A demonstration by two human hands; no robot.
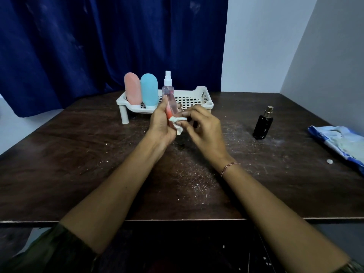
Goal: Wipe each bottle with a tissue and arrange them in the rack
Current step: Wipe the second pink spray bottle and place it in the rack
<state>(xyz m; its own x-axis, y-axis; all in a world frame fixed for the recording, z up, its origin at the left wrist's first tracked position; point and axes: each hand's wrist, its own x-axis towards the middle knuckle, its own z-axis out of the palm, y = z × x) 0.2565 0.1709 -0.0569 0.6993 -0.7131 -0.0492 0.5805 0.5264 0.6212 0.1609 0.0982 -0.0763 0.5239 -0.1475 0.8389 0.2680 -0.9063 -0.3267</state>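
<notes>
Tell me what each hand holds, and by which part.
The left hand grips the spray bottle round its lower body; the right hand pinches the tissue against the bottle's lower end.

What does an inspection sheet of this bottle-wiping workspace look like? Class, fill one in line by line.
Surface: dark wooden table, dusted with white specks.
Job's things: pink bottle and blue bottle upright in white rack; spray bottle and tissue in hand; black bottle standing on table.
Clutter: tissue pack at right edge.
Grips: left hand holds spray bottle; right hand pinches tissue against it.
Cables: nothing seen.
Surroundings: blue curtain, white wall.
</notes>
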